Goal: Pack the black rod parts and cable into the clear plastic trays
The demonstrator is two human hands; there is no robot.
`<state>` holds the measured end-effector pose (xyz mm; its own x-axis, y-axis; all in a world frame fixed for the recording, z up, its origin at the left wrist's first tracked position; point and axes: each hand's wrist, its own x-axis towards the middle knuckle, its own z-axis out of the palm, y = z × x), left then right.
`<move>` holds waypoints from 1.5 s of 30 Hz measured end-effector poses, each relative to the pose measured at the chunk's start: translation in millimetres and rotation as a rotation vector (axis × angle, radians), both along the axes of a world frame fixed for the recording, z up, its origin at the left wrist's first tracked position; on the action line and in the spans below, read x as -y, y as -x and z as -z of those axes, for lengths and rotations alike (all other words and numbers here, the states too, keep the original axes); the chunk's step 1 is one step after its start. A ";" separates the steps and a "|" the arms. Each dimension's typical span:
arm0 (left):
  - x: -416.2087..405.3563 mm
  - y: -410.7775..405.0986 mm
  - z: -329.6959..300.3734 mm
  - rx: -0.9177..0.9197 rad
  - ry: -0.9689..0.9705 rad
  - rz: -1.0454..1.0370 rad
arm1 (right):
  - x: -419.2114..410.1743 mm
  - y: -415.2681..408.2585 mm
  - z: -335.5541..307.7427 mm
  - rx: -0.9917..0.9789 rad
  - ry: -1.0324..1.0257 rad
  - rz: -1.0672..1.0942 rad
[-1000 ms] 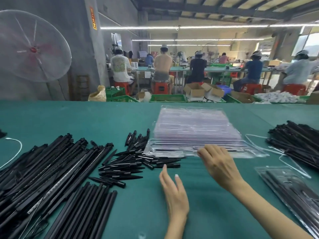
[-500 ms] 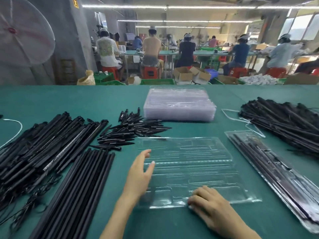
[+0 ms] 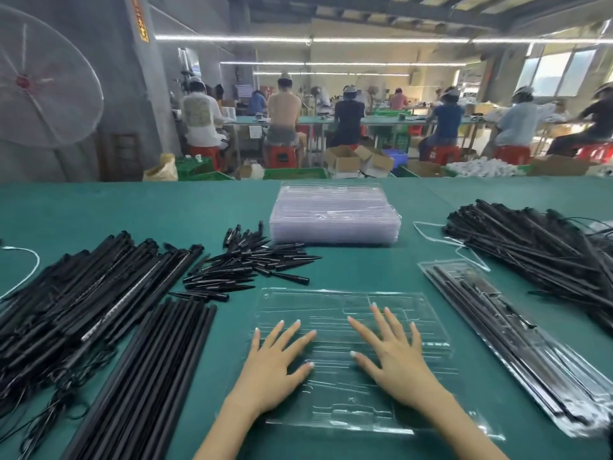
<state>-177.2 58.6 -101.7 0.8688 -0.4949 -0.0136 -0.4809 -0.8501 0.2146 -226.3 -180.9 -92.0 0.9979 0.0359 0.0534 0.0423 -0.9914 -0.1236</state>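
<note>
Green table is covered with stock. Long black rods are heaped left of the hands; a second rod pile lies far right. A stack of clear trays sits beyond the hands. A filled tray lies just right of them. An empty clear tray is pressed flat under left hand and right hand, fingers spread straight, nothing gripped. Short tapered pieces lie beyond the left hand.

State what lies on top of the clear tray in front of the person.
Both hands lie flat on the empty tray: left hand, right hand, fingers spread. No black rods are in it. The tray pockets beneath the palms are covered.
</note>
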 end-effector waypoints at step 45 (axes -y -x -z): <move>-76.3 -83.4 -22.7 0.263 -0.180 -0.722 | 5.8 -31.6 17.6 -0.022 0.032 0.015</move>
<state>-93.9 134.9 -79.0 0.9602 0.1837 0.2103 0.1879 -0.9822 -0.0003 -194.7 -186.8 -109.6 0.9993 0.0225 0.0304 0.0253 -0.9954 -0.0923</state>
